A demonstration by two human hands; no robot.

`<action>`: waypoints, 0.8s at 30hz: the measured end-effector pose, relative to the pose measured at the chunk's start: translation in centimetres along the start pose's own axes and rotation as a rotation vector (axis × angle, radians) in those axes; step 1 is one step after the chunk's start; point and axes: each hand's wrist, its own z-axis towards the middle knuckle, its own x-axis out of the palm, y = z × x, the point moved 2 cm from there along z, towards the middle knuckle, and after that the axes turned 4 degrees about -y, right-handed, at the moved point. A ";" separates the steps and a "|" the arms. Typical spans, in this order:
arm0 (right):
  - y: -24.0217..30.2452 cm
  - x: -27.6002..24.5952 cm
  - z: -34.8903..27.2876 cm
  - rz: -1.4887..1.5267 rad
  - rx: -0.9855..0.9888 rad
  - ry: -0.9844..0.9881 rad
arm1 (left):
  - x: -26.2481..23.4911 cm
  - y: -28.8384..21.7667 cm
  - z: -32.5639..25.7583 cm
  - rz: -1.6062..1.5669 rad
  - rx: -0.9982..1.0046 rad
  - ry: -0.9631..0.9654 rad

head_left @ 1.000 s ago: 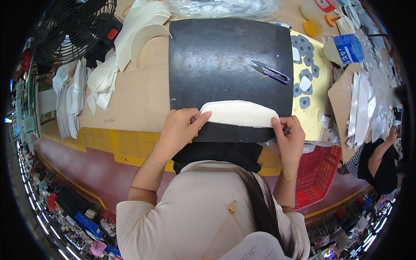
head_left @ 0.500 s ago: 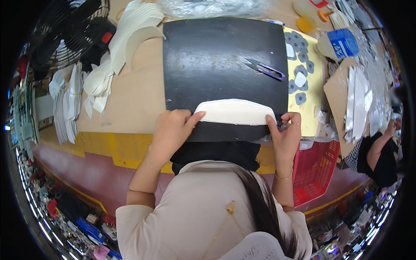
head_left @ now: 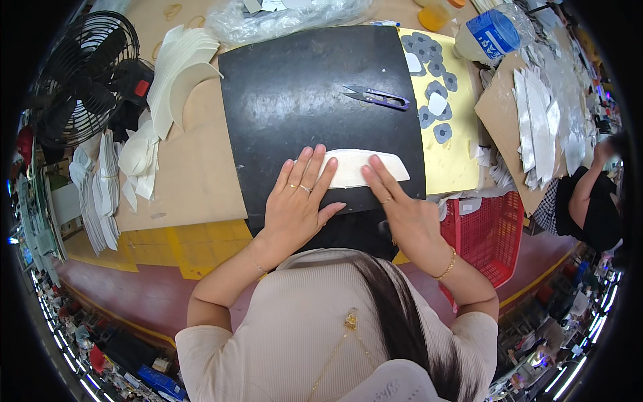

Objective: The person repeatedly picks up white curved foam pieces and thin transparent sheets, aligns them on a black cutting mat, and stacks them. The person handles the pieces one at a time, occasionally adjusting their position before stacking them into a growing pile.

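Observation:
A long white curved piece lies flat on the black mat near its front edge. My left hand presses flat on the piece's left part, fingers spread. My right hand lies flat too, its fingertips on the piece's lower right edge. Neither hand grips anything. Small thread snips with purple handles rest on the mat, farther back and to the right.
Stacks of white curved pieces lie at the left beside a black fan. A yellow sheet with grey and white oval cutouts borders the mat's right side. A red basket stands at the right. Another person sits at the far right.
The white piece was held up by its two ends; now it lies flat on the mat and both hands have opened and press down on it.

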 end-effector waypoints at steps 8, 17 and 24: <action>-2.7 -0.7 -2.6 -0.088 0.097 0.043 | 0.1 -0.2 -0.2 -0.020 -0.006 -0.028; -3.4 -0.3 -0.7 0.486 0.430 -0.370 | -2.2 -1.2 4.5 -0.149 0.005 -0.076; -2.9 0.1 0.5 0.623 0.424 -0.343 | -2.2 -1.3 6.6 -0.261 -0.050 0.019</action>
